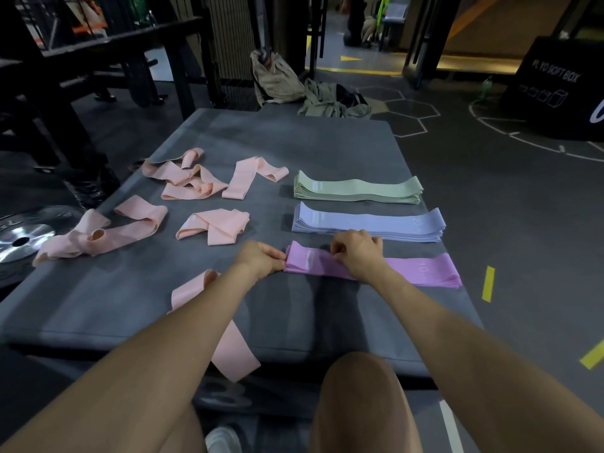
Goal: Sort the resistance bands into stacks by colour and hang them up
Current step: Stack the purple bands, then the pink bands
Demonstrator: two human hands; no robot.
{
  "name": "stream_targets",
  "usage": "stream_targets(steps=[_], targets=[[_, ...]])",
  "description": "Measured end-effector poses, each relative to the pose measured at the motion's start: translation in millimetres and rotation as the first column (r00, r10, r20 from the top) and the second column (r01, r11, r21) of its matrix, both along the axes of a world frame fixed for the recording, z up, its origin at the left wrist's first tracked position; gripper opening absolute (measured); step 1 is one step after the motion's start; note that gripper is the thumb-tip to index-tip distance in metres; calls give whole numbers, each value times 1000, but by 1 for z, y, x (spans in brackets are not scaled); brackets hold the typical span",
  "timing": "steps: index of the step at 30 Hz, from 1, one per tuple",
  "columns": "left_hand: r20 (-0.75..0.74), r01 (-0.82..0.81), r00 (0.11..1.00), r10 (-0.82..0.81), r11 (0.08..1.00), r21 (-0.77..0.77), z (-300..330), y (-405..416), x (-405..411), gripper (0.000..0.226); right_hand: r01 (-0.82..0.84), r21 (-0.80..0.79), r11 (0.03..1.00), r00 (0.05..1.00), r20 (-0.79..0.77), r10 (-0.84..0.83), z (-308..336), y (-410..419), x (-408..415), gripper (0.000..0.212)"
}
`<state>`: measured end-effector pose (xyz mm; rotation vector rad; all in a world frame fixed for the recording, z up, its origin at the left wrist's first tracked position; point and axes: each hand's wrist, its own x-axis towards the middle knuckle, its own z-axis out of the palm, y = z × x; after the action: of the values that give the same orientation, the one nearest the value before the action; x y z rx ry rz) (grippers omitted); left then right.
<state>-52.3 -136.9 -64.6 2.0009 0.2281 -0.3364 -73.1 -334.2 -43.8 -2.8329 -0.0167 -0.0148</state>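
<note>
Three neat stacks of bands lie on the right of a grey mat [294, 142]: a green stack [358, 190] farthest, a blue stack [369, 223] in the middle, a purple stack [421, 269] nearest. My left hand [260, 259] pinches the left end of the purple stack. My right hand [358, 255] rests on its top with fingers curled, pinching the upper bands. Several loose pink bands [192, 181] are strewn over the mat's left half. One pink band [228, 348] lies under my left forearm and hangs over the front edge.
A steel weight plate [23, 238] lies on the floor left of the mat. A black rack [98, 60] stands at the back left. Bags and clothing [327, 99] sit behind the mat, a black plyo box [555, 89] at the far right. My knee [359, 393] is below the mat.
</note>
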Motion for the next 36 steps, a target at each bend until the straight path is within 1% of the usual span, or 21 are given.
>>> stream_targets(steps=[4,7,10,12,16,23,27,30,34,35,36], targets=[[-42,4,999,-6,998,-55,2,2,1,20,-18,9,1000,1000,4,18,0,2,1,13],[-84,-24,996,12,990,-137,7,1,-1,6,-18,12,1000,1000,-5,18,-1,1,1,12],[-131,-99,989,71,969,-227,10,-2,1,25,-16,19,1000,1000,-6,16,-1,0,1,12],[-132,-111,988,80,964,-243,10,-3,1,29,-17,20,1000,1000,-4,17,-1,0,1,13],[-67,-66,996,57,987,-145,6,-3,2,25,-14,20,1000,1000,-3,14,-2,-3,1,13],[-65,-53,997,50,997,-47,9,-3,0,21,-15,12,1000,1000,8,15,-5,-5,2,15],[-14,-47,999,49,996,73,9,-6,1,18,-28,43,999,999,43,26,-7,-5,1,19],[29,-56,998,52,989,139,11,-9,-1,10,-80,130,988,995,71,71,-5,-4,-1,22],[67,-66,996,56,984,163,11,-11,-3,6,-163,163,973,986,4,165,-7,-4,-7,23],[93,-67,994,50,980,188,12,-12,-4,8,-169,159,973,985,-7,172,-8,-4,-8,24],[143,-68,989,35,970,232,12,-13,-5,15,-171,155,973,985,-9,175,-8,-4,-9,24]])
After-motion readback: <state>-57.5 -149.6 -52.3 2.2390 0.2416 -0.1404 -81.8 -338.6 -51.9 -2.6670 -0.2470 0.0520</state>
